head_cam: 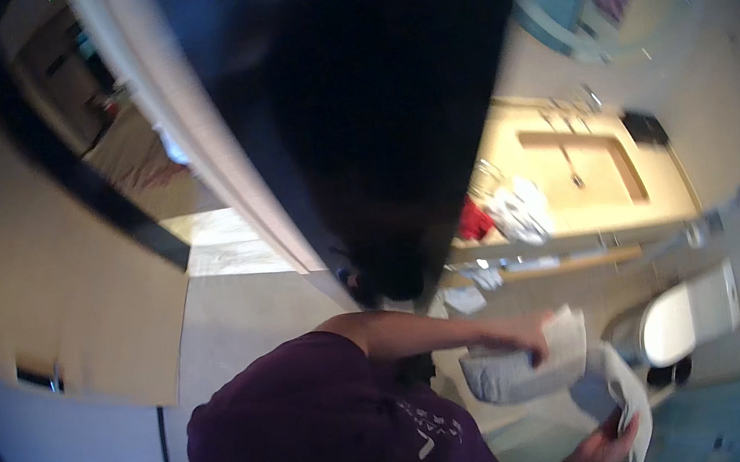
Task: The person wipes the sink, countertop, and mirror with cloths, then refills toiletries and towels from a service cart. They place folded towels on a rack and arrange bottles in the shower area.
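My left hand, at the end of a bare forearm, grips a white towel-like cloth whose grey-looking side hangs below the fingers. Lower in the picture, my right hand pinches the edge of a curled white stretch of cloth. Whether both hands hold one piece of cloth or two cannot be told through the blur. The cloth hangs in front of my purple shirt, above the bathroom floor.
A toilet with its lid down stands beyond the cloth. The washbasin counter carries a white bundle and a red item. A large dark shape blocks the upper middle. Pale wooden panels stand at left.
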`<state>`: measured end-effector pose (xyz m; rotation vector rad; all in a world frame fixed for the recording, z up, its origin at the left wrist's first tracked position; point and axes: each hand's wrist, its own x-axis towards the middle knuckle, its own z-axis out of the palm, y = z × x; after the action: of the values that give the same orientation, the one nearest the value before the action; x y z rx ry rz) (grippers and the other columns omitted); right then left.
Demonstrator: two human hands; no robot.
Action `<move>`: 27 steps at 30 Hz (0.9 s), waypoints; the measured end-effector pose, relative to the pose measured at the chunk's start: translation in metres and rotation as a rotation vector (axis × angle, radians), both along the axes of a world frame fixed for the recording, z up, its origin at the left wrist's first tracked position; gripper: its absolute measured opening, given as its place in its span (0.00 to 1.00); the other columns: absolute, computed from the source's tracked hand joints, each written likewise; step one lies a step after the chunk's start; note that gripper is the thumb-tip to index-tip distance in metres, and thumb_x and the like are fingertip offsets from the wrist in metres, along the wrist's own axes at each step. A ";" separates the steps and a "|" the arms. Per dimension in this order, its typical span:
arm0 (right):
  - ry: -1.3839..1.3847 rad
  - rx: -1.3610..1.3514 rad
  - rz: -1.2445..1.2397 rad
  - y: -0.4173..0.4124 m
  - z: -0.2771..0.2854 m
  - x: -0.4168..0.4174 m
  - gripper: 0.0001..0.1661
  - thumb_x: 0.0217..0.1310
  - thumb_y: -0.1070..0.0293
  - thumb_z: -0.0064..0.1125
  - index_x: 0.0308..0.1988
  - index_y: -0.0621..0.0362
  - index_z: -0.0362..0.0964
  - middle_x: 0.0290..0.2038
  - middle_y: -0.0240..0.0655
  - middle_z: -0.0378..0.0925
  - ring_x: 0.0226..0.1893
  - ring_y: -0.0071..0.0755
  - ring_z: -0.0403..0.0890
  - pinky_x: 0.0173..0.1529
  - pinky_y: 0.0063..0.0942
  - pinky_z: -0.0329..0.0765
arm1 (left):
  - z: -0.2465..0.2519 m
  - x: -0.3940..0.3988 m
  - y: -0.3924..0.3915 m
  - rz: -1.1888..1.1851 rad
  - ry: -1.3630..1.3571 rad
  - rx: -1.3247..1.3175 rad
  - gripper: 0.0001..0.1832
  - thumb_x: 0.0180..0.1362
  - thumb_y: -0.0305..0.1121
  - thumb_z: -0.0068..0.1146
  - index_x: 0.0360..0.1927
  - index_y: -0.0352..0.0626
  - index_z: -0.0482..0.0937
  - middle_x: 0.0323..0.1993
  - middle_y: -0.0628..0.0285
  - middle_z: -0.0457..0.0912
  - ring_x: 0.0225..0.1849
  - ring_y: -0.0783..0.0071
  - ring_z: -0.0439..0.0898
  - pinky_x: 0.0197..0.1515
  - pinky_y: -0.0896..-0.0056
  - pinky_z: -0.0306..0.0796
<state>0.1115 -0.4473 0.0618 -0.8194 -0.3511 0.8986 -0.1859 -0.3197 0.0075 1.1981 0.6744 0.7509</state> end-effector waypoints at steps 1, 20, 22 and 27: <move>0.101 -0.054 -0.051 0.018 0.018 -0.016 0.21 0.74 0.65 0.52 0.56 0.72 0.72 0.53 0.50 0.79 0.55 0.43 0.79 0.65 0.37 0.76 | -0.008 0.012 0.019 0.073 0.023 -0.075 0.40 0.32 0.22 0.72 0.55 0.37 0.70 0.37 0.56 0.80 0.39 0.66 0.83 0.37 0.64 0.80; 0.096 -0.254 -0.480 0.227 0.054 0.131 0.17 0.62 0.77 0.54 0.51 0.67 0.69 0.45 0.44 0.79 0.42 0.43 0.84 0.44 0.42 0.84 | 0.034 0.226 0.335 -0.317 -0.472 -1.002 0.35 0.54 0.38 0.52 0.66 0.33 0.71 0.56 0.44 0.82 0.56 0.45 0.82 0.65 0.44 0.73; 0.161 -0.235 -0.558 0.236 0.048 0.154 0.17 0.62 0.77 0.54 0.51 0.68 0.70 0.45 0.45 0.79 0.43 0.44 0.84 0.44 0.41 0.84 | 0.034 0.252 0.353 -0.380 -0.517 -1.049 0.34 0.56 0.41 0.52 0.66 0.33 0.71 0.56 0.45 0.82 0.56 0.47 0.82 0.64 0.45 0.74; 0.347 -0.124 -0.829 0.248 0.009 0.212 0.16 0.62 0.79 0.53 0.51 0.69 0.70 0.47 0.49 0.79 0.47 0.47 0.84 0.50 0.44 0.84 | -0.003 0.327 0.410 -0.509 -0.511 -1.076 0.33 0.57 0.42 0.50 0.65 0.34 0.72 0.55 0.46 0.83 0.54 0.48 0.83 0.64 0.48 0.74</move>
<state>0.3236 -0.1997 0.0712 -0.8029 0.3439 0.2658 0.1407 0.0903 0.0049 0.1338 0.2312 0.1569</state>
